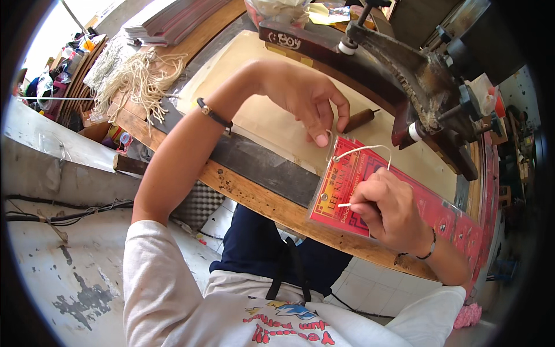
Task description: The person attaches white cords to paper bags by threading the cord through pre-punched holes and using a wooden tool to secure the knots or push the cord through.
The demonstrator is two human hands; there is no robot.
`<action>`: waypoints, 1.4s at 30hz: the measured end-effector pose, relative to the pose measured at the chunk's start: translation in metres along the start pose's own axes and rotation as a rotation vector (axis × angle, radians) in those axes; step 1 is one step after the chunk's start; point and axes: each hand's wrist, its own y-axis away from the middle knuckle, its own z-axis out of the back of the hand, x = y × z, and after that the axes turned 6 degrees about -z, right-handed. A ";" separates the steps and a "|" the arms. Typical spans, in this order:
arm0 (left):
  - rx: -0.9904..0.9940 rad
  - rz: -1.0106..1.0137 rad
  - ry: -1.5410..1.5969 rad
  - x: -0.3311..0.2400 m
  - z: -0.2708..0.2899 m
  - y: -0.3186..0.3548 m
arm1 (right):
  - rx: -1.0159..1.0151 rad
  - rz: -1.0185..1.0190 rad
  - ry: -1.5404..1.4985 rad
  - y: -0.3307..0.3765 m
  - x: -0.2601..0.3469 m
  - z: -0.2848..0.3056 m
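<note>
A red printed card (pixel 324 211) in a clear plastic cover lies at the table's front edge, with metal eyelets near its left end. Through the upper eyelet runs a white cord (pixel 364 148), which arches over the card toward my right hand. My right hand (pixel 387 211) is closed above the card, pinching the cord; its short white tip sticks out beside the thumb. My left hand (pixel 312 107) hovers by the card's upper left corner, thumb and fingers apart, with a cord end close to the thumb. Just beyond lies a wooden-handled tool (pixel 359 121) with a thin metal point.
More red cards (pixel 457 228) continue to the right. A bundle of loose white cords (pixel 139 81) lies at the far left, before stacked sheets (pixel 167 23). A heavy dark clamp-like frame (pixel 416 87) stands across the tan board (pixel 248 115). The table has a wooden edge (pixel 260 214).
</note>
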 end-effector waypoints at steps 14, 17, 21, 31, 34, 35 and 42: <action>-0.048 -0.097 0.016 0.012 -0.008 -0.010 | 0.103 -0.058 -0.089 -0.028 0.011 0.002; -0.060 -0.090 0.050 0.012 -0.010 -0.012 | 0.066 0.017 -0.062 -0.020 0.006 -0.008; -0.076 -0.082 0.026 0.010 -0.009 -0.008 | 0.062 0.036 -0.073 -0.020 0.000 -0.012; -0.078 -0.097 0.043 0.015 -0.009 -0.009 | 0.095 0.019 -0.014 -0.019 0.001 -0.013; -0.079 -0.088 0.051 0.012 -0.009 -0.010 | 0.103 0.040 0.035 -0.020 0.003 -0.013; -0.075 -0.089 0.052 0.011 -0.009 -0.010 | 0.109 0.057 0.050 -0.021 0.003 -0.014; 0.116 -0.002 0.040 0.007 -0.006 -0.003 | 0.058 0.130 0.128 -0.017 0.002 -0.012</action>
